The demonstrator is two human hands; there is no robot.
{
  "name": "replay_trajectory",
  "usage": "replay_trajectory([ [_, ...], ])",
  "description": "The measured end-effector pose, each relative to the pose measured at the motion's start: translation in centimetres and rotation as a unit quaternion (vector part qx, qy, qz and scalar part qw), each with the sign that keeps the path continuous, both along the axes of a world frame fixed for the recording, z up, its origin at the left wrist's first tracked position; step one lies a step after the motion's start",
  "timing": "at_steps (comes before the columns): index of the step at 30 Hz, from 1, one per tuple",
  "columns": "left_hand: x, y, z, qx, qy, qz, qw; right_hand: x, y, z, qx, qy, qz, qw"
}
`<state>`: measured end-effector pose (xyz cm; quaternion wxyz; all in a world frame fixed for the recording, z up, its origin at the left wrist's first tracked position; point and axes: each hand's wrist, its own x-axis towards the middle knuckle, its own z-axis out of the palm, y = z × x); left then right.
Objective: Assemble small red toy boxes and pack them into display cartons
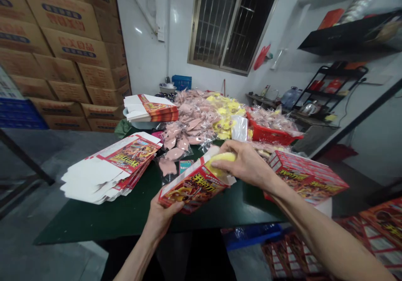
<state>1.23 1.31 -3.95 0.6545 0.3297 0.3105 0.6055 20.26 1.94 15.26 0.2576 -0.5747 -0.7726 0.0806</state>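
Note:
My left hand (pixel 163 214) grips the near end of a red printed carton (pixel 193 184), held tilted above the green table (pixel 125 214). At the carton's open far end my right hand (pixel 248 163) is closed on a yellow wrapped toy (pixel 221 159), which sits partly inside the opening. A stack of flat unfolded cartons (pixel 109 168) lies to the left of the hands. Closed red cartons (pixel 306 176) are piled just right of my right wrist.
Heaps of pink (pixel 191 117) and yellow (pixel 226 113) bagged toys cover the table's far half, beside a red basket (pixel 270 134). Another stack of flat cartons (pixel 152 107) rests at the back. Brown shipping boxes (pixel 63 50) line the left wall. More red cartons (pixel 361 239) lie on the floor, right.

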Motion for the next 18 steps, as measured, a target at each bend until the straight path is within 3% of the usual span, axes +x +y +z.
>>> replay_trajectory([
  [3,0.4,0.9,-0.3,0.001,0.095,0.022,0.995,-0.3,-0.3,-0.8,0.079,-0.065,0.009,0.995],
  [5,-0.3,1.2,-0.5,0.014,0.197,0.092,0.976,-0.7,-0.6,-2.0,0.110,-0.120,0.014,0.987],
  [6,-0.9,1.1,-0.5,0.036,0.266,0.153,0.951,-0.8,-0.7,-2.6,0.115,-0.144,0.016,0.983],
  [8,-2.3,0.7,0.1,0.107,0.405,0.261,0.870,-1.1,-0.9,-3.6,0.112,-0.179,0.020,0.977],
  [10,-3.4,0.1,1.5,0.183,0.487,0.279,0.807,-1.6,-1.1,-4.1,0.117,-0.192,0.033,0.974],
  [12,-3.5,-0.2,3.4,0.233,0.493,0.217,0.809,-2.4,-1.3,-3.9,0.122,-0.184,0.073,0.973],
  [14,-2.7,-0.1,5.3,0.253,0.459,0.151,0.838,-3.3,-1.5,-3.2,0.106,-0.155,0.147,0.971],
  [16,-1.8,0.2,6.4,0.228,0.414,0.120,0.873,-3.8,-1.6,-2.4,0.086,-0.099,0.222,0.966],
  [18,-1.1,0.4,6.8,0.191,0.378,0.126,0.897,-3.9,-1.5,-2.1,0.104,-0.029,0.253,0.961],
])
